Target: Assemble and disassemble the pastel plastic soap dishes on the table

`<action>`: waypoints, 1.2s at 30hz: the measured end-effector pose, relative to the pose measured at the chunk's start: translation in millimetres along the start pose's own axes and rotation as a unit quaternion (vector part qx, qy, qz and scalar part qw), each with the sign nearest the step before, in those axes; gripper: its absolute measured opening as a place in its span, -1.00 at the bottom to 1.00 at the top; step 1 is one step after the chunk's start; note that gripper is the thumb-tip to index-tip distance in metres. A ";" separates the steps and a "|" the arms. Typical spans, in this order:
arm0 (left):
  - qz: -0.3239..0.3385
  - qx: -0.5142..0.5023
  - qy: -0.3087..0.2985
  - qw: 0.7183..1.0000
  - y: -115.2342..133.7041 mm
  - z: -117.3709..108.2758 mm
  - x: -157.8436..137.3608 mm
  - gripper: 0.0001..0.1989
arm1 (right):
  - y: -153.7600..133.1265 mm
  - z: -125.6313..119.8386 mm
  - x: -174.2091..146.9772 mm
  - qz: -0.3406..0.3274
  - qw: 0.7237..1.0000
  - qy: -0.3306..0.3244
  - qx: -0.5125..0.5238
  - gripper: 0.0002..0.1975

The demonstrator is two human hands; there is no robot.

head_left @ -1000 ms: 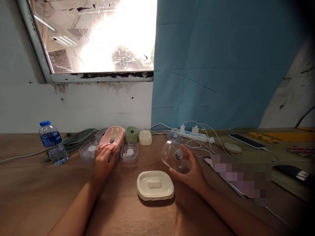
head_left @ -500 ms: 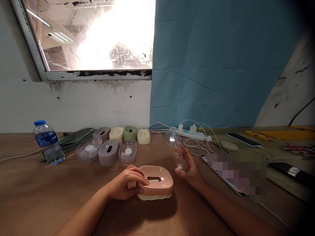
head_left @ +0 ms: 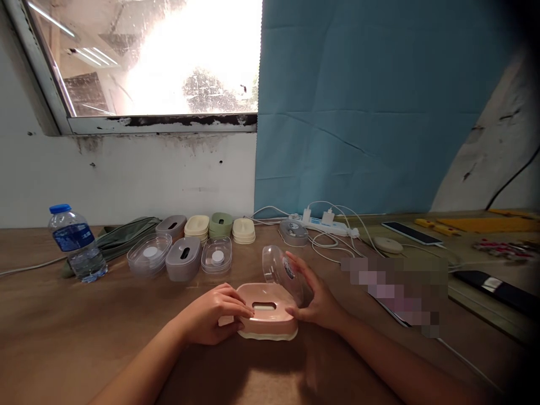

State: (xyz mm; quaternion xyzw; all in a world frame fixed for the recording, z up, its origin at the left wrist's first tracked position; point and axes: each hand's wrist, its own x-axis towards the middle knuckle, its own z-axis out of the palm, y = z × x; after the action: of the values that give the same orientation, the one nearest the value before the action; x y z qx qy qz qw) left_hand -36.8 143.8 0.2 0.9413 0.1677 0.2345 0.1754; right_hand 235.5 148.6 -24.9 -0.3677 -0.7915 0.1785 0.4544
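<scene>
Since the earlier frame, your right hand (head_left: 314, 301) has tilted the clear plastic cover (head_left: 282, 271) over the pink tray (head_left: 265, 309), gripping it. Your left hand (head_left: 211, 315) clasps the tray's left end, near the table's (head_left: 63, 337) front edge.

Your left hand (head_left: 213, 318) rests against the tray (head_left: 265, 315) on the bench (head_left: 63, 337); your right hand (head_left: 314, 301) tilts a lid (head_left: 280, 270) just behind it, perhaps touching. The bottle (head_left: 76, 242) stands far left of your left hand.
</scene>
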 end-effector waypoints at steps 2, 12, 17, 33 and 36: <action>0.013 0.018 -0.005 1.000 -1.1 0.8 -0.6 -0.71 | -2.4 1.0 -0.3 -0.001 1.000 -0.004 0.011 -0.09; 0.042 0.047 0.001 0.998 1.5 1.5 -1.5 -0.70 | -21.4 8.5 -0.3 0.015 0.994 -0.085 0.072 -0.16; 0.021 0.024 -0.003 1.000 -3.9 6.6 -2.2 -0.73 | -21.0 9.4 0.2 0.001 0.994 -0.093 0.053 -0.17; -0.012 -0.046 0.052 0.997 -14.7 8.1 -3.1 -0.80 | -15.7 8.9 0.5 0.002 0.996 -0.078 0.037 -0.21; -0.012 -0.014 0.019 1.000 -12.1 3.6 -3.0 -0.79 | -17.8 8.7 0.4 0.008 0.994 -0.105 0.008 -0.19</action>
State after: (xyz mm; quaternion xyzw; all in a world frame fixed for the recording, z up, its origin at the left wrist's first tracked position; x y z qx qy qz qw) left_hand -40.3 152.4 -8.8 0.9322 0.1788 0.2524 0.1879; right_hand 220.5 137.4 -18.2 -0.3496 -0.8304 0.2261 0.3703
